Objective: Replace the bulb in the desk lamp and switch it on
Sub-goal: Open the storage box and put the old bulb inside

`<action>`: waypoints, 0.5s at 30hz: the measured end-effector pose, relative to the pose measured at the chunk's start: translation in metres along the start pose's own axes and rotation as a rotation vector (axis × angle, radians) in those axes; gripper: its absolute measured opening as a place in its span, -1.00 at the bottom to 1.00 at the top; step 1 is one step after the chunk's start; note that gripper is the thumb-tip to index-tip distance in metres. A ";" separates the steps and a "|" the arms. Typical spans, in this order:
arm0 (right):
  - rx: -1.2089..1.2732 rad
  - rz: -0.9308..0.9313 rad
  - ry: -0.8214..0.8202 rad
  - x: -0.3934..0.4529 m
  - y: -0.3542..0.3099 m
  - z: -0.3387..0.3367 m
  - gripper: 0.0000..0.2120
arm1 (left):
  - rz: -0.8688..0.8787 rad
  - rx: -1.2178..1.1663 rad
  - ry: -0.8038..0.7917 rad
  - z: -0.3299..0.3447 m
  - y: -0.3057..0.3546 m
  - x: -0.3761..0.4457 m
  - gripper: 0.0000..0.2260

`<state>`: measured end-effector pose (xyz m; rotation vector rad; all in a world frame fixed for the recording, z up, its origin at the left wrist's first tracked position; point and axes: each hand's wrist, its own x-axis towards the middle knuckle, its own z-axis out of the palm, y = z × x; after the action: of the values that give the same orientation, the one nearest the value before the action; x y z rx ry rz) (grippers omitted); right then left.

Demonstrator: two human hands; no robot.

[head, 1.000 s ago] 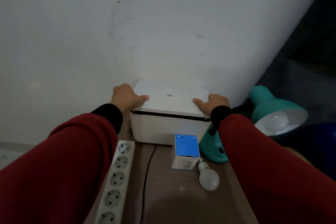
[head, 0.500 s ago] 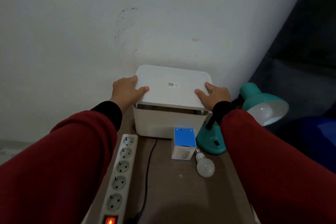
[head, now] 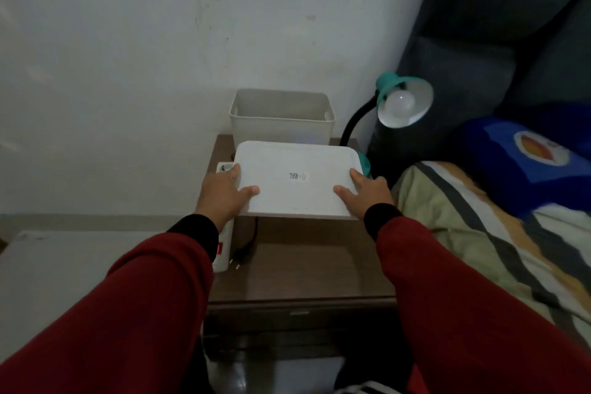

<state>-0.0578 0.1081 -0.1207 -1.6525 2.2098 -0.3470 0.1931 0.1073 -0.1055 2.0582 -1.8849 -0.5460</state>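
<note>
At the far left a white power strip (head: 223, 235) lies along the left edge of the brown bedside table (head: 307, 272), its red switch light glowing near the left sleeve, and a black plug (head: 240, 257) lies loose beside it on the tabletop, apparently plugged into nothing; judging by the cord, it may belong to the lamp, though the lead cannot be traced. The left hand (head: 224, 193) grips the left edge of the white lid (head: 295, 179), thumb on top and fingers curled under the rim, so the lid is held level above the table and near the person, clear of its box. Behind it, the open white storage box (head: 281, 118) stands against the wall at the far side of the table; what lies inside it cannot be seen from here. The right hand (head: 367, 195) clamps the lid's right edge the same way, a two-handed hold that suits a wide, flat piece. Further right stands the teal desk lamp (head: 404, 102), its base mostly hidden behind the lid, its black neck bent so the shade faces the person, with a white bulb (head: 399, 101) still seated in it and unlit. At the far right is a bed with a striped blanket (head: 479, 227).
</note>
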 end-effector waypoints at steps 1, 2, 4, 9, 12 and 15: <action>-0.042 0.005 -0.011 -0.008 0.011 0.009 -0.35 | -0.001 0.009 -0.018 0.009 -0.003 -0.011 -0.36; -0.078 0.010 -0.024 -0.016 0.021 0.018 -0.34 | -0.001 0.014 -0.036 0.017 -0.006 -0.022 -0.35; -0.118 0.036 -0.060 -0.031 0.038 0.032 -0.33 | 0.002 0.021 -0.071 0.033 -0.010 -0.043 -0.35; -0.227 0.017 -0.123 -0.060 0.065 0.051 -0.34 | 0.018 0.057 -0.119 0.061 -0.016 -0.079 -0.37; -0.327 0.003 -0.186 -0.067 0.073 0.054 -0.37 | 0.036 0.115 -0.165 0.073 -0.019 -0.088 -0.40; -0.361 -0.014 -0.252 -0.073 0.071 0.052 -0.41 | 0.024 0.168 -0.216 0.082 -0.024 -0.087 -0.39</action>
<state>-0.0793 0.1997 -0.1867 -1.7740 2.1579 0.2613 0.1699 0.1990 -0.1823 2.1512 -2.1417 -0.6476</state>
